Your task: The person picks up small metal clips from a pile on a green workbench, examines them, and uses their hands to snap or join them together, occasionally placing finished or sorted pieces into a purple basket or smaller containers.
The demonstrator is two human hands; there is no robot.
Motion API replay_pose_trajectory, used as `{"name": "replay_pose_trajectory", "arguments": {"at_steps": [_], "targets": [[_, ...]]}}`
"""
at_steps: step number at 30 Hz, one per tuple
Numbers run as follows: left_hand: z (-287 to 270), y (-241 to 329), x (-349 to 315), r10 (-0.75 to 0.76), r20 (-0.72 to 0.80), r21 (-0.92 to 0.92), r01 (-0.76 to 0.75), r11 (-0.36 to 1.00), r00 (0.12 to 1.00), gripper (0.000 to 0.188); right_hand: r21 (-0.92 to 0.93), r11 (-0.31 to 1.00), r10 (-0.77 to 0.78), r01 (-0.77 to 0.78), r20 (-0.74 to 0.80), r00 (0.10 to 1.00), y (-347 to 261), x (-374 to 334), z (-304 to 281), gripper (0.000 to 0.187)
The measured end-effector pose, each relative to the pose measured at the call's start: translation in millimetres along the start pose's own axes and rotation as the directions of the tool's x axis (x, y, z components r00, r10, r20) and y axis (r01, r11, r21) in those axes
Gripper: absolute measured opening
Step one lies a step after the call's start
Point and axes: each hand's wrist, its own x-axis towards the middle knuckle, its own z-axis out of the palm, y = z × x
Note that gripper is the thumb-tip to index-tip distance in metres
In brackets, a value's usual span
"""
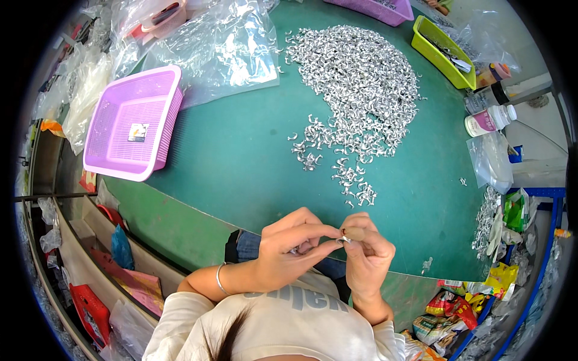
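Close together at the table's near edge, my two hands meet fingertip to fingertip. Between them is a small curved silver metal piece (344, 239), pinched from both sides. My left hand (289, 243) is closed, and a bit more silvery metal shows inside its curled fingers. My right hand (367, 253) is closed too, with a tan finger cot (354, 233) over one fingertip. Beyond the hands, a large heap of similar curved metal pieces (361, 78) spreads over the green table (241, 150), its narrow tail reaching toward me.
A pink plastic basket (114, 172) stands at the left edge beside clear plastic sheeting (223, 60). On the far right are a yellow-green basket (442, 60) and a white bottle (489, 120). More metal pieces (485, 219) lie at the right edge, above colourful packets (445, 313).
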Motion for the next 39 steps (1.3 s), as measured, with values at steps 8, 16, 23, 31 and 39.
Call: {"name": "replay_pose_trajectory", "arguments": {"at_steps": [8, 16, 23, 31, 39], "targets": [[-3.0, -3.2, -1.1, -0.013, 0.091, -0.089, 0.021, 0.996, 0.996, 0.024, -0.150, 0.988, -0.048, 0.042, -0.037, 0.998, 0.8, -3.0, 0.7, 0.009], [-6.1, -1.5, 4.6, -0.206, 0.124, -0.183, 0.226, 0.957, 0.971, 0.016, -0.248, 0.966, -0.076, 0.073, -0.005, 0.997, -1.5, 2.8, -2.2, 0.011], [-25.8, -7.9, 9.4, -0.264, 0.041, -0.216, 0.266, 0.940, 0.964, 0.010, -0.234, 0.968, 0.075, -0.092, -0.081, 0.994, 1.0, 1.7, 7.6, 0.015], [-123.8, -14.3, 4.9, -0.057, -0.469, 0.236, 0.188, 0.953, 0.881, 0.011, -0.270, 0.941, 0.211, -0.205, -0.006, 0.977, 19.9, -5.6, -2.6, 0.012], [-226.2, -11.0, 30.7, 0.263, -0.638, 0.649, 0.321, 0.690, 0.724, 0.011, -0.314, 0.924, 0.241, -0.218, 0.036, 0.970, 22.1, 2.5, -0.3, 0.012]]}}
